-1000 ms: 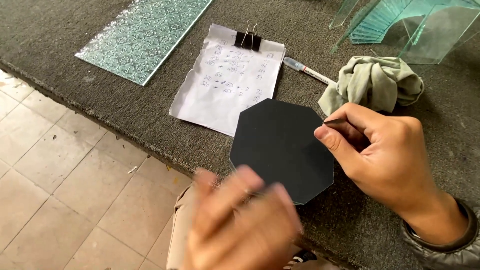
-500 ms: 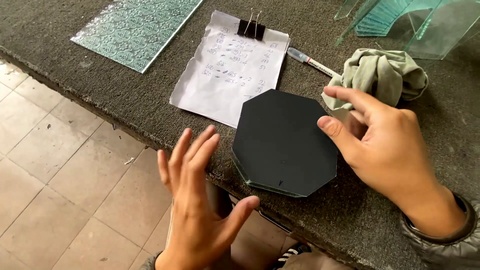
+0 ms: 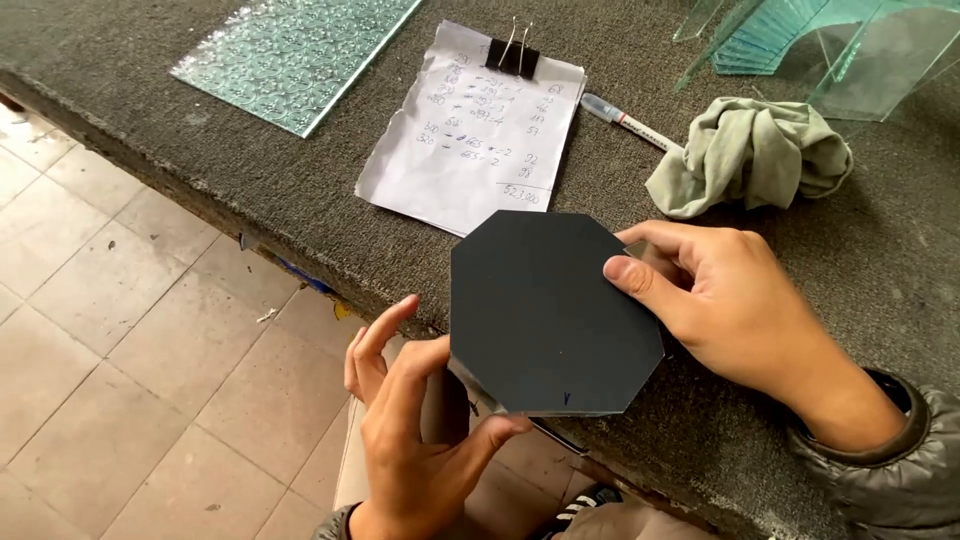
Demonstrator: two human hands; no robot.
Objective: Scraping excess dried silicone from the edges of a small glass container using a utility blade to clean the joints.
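Observation:
A dark octagonal piece (image 3: 545,310) lies at the front edge of the carpeted workbench (image 3: 180,150), partly hanging over it. My right hand (image 3: 720,300) grips its right side, thumb on top and fingers behind. My left hand (image 3: 420,430) is just below the bench edge, its thumb touching the octagon's lower left edge and the fingers curled beside it. There seems to be more than one layer under the top octagon.
Behind the octagon lies a sheet of handwritten paper with a black binder clip (image 3: 470,130). A marker pen (image 3: 630,122) and a crumpled grey-green rag (image 3: 755,155) lie to the right. A patterned glass strip (image 3: 290,55) is at far left, clear glass pieces (image 3: 830,45) at far right. Tiled floor (image 3: 120,350) below.
My left hand, blurred and then spread open below the bench, has come up to the octagon's lower left edge. The octagon has slid toward the bench edge under my right hand.

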